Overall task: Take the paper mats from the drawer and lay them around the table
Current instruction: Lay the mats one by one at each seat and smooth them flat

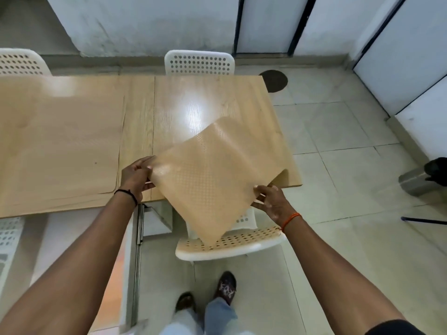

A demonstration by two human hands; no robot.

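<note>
A tan paper mat (pixel 212 180) with a fine dotted texture hangs curved in the air over the near right corner of the wooden table (pixel 193 102). My left hand (pixel 136 177) pinches its left corner and my right hand (pixel 273 201) grips its near right edge. The mat's far edge rests on the tabletop, while its lower corner droops over a chair seat. A much larger tan paper sheet (pixel 60 146) lies flat across the table's left part. The drawer is not clearly in view.
A white perforated chair (pixel 229 243) is tucked under the near table edge below the mat. Another white chair (pixel 199 62) stands at the far side, and a third chair (pixel 19 61) at the far left. A grey bin (pixel 420 180) stands on the tiled floor at the right.
</note>
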